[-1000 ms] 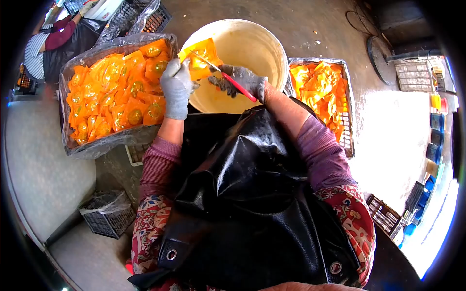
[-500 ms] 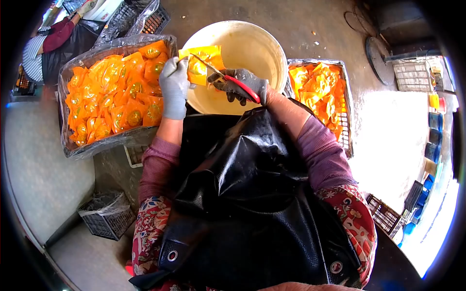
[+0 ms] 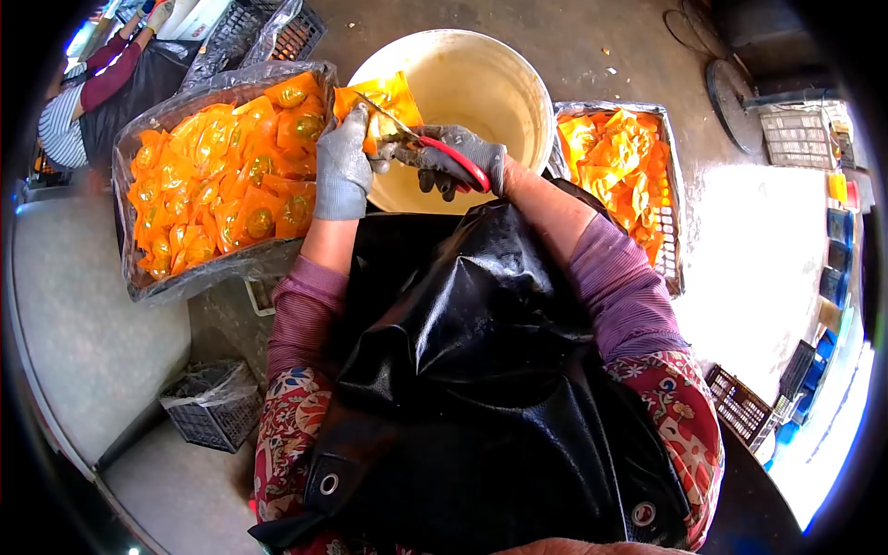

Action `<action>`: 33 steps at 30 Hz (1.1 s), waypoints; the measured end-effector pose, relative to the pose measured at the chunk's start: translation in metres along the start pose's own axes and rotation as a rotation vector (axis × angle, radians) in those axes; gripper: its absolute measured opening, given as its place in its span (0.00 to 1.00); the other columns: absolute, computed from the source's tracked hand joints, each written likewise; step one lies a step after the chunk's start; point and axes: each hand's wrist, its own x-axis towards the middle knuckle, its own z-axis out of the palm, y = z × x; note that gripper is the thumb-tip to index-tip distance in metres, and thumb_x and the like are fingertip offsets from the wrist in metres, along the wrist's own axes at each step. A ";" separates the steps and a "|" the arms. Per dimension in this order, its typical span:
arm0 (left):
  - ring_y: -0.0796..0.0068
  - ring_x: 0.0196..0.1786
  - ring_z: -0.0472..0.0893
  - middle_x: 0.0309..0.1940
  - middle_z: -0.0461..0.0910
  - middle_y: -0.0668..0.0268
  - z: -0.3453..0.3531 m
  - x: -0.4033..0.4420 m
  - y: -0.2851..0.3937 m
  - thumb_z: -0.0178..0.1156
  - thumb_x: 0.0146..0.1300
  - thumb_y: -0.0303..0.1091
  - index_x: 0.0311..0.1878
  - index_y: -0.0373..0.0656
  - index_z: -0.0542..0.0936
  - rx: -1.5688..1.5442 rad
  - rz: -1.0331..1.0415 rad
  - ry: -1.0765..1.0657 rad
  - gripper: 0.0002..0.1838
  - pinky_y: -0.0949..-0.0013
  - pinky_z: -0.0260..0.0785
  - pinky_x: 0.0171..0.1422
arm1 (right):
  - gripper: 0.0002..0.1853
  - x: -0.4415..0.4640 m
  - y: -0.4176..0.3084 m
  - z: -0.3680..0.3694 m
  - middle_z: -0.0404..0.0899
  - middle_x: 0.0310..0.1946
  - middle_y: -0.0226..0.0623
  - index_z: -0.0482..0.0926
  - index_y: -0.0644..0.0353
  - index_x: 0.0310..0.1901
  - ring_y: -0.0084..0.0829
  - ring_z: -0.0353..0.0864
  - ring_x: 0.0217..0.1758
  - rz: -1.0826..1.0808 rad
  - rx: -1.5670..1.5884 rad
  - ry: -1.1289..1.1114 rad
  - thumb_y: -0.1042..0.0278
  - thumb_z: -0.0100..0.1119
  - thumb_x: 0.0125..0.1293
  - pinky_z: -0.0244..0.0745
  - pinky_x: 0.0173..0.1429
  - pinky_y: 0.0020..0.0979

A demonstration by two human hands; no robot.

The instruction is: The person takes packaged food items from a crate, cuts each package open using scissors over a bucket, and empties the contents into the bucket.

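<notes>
My left hand (image 3: 342, 174), in a grey glove, pinches an orange plastic packet (image 3: 396, 95) above a large whitish bucket (image 3: 507, 81). A pair of scissors (image 3: 464, 161) with red handles is in my right hand (image 3: 481, 151), also gloved, the glove dark at the fingers. The scissor blades lie across the near part of the packet, close to my left fingertips. What the packet contains cannot be made out. Left of the bucket, a plastic-lined crate (image 3: 129, 185) is full of orange packets (image 3: 217, 139) with round, yellowish contents.
Crumpled orange packets (image 3: 615, 153) fill a crate (image 3: 673, 217) right of the bucket. A black apron (image 3: 481, 398) covers my lap. A small lined basket (image 3: 215, 416) stands at lower left. Another person's sleeve (image 3: 116, 79) shows at upper left, near black crates (image 3: 296, 37).
My left hand has shifted slightly right and toward me, and the packet has tilted. The two hands are closer together. The scissors stay in my right hand.
</notes>
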 end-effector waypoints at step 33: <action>0.66 0.43 0.82 0.39 0.83 0.59 0.043 -0.022 0.037 0.60 0.56 0.23 0.42 0.38 0.82 0.535 0.979 -0.224 0.10 0.69 0.73 0.50 | 0.18 0.018 0.027 -0.007 0.76 0.48 0.42 0.73 0.57 0.54 0.41 0.76 0.53 -0.163 -1.154 -0.057 0.62 0.50 0.63 0.70 0.57 0.35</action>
